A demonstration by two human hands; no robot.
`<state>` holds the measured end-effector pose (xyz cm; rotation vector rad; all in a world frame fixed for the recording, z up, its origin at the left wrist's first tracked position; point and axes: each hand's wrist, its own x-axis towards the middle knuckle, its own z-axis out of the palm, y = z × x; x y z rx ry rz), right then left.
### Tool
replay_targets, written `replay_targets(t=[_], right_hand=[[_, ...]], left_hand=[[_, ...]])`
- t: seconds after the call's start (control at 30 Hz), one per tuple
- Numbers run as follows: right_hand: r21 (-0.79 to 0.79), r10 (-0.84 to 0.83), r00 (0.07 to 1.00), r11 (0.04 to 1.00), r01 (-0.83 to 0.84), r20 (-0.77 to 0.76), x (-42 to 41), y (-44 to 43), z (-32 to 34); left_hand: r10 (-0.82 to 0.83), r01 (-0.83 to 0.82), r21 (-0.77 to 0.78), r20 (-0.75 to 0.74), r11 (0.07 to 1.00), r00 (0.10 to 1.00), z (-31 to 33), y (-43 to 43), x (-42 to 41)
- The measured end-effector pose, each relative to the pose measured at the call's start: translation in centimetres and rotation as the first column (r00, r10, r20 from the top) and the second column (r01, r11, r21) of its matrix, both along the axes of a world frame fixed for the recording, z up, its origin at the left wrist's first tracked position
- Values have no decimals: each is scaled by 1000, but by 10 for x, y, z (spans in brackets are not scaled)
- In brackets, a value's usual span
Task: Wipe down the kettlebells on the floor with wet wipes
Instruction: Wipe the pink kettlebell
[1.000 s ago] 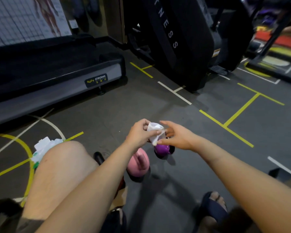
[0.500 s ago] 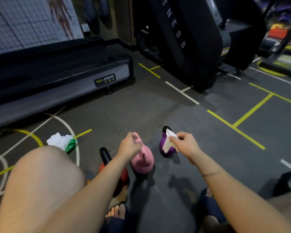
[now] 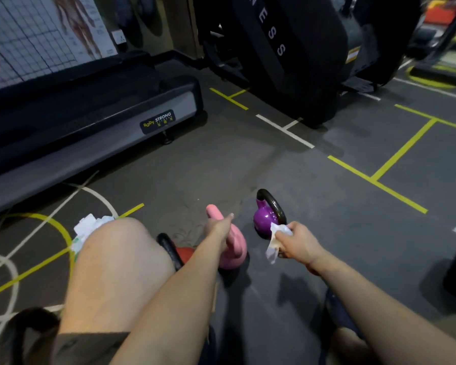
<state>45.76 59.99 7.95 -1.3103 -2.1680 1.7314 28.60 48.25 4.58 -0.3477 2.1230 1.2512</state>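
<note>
Your left hand [image 3: 219, 228] gripped the pink kettlebell [image 3: 236, 250] by its handle, down on the floor [image 3: 248, 164]. Your right hand [image 3: 299, 243] pinched a crumpled wet wipe [image 3: 278, 231] just beside the purple kettlebell [image 3: 263, 221], the red kettlebell [image 3: 186, 252] tucked near your knee [image 3: 121, 233].

Open floor [image 3: 248, 167] fwd/right; treadmill [image 3: 90, 122] blocks left, big machine [image 3: 287, 48] ahead.

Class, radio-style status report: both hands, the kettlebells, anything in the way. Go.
Left hand grips pink kettlebell handle. Right hand holds wet wipe at purple kettlebell, contact unclear. Red kettlebell partly hidden behind left arm.
</note>
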Motion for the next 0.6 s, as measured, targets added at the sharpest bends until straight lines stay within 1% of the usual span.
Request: replay_targets(t=[0.07, 0.13, 0.17, 0.23, 0.3, 0.37, 0.43, 0.53, 0.6], right_hand=[[6, -23, 1000, 1000, 23, -1, 2, 3, 1], [13, -39, 999, 999, 39, -13, 2, 4, 6], [14, -45, 999, 999, 45, -19, 3, 4, 8], [21, -45, 999, 999, 45, -18, 2, 4, 10], [14, -33, 999, 999, 33, -9, 0, 3, 9], [5, -7, 1000, 1000, 7, 8, -4, 2, 8], [-6, -6, 1000, 1000, 6, 26, -8, 4, 5], [-18, -34, 999, 999, 34, 29, -10, 8, 4], [3, -38, 998, 999, 38, 43, -7, 12, -2]], left_hand=[[14, -14, 1, -11, 1000, 1000, -26, 9, -5], [13, -19, -76, -80, 997, 997, -51, 16, -12], [-12, -1, -119, -111, 993, 994, -36, 14, -4], [-100, 69, -181, -167, 981, 981, -8, 7, 12], [-260, 210, -250, -189, 945, 947, -4, 4, 20], [-490, 409, -343, -194, 846, 850, -4, -2, 31], [-684, 588, -391, -173, 708, 708, 0, -9, 48], [-852, 746, -418, -177, 518, 493, 3, -18, 70], [-931, 827, -429, -147, 364, 333, 3, -26, 81]])
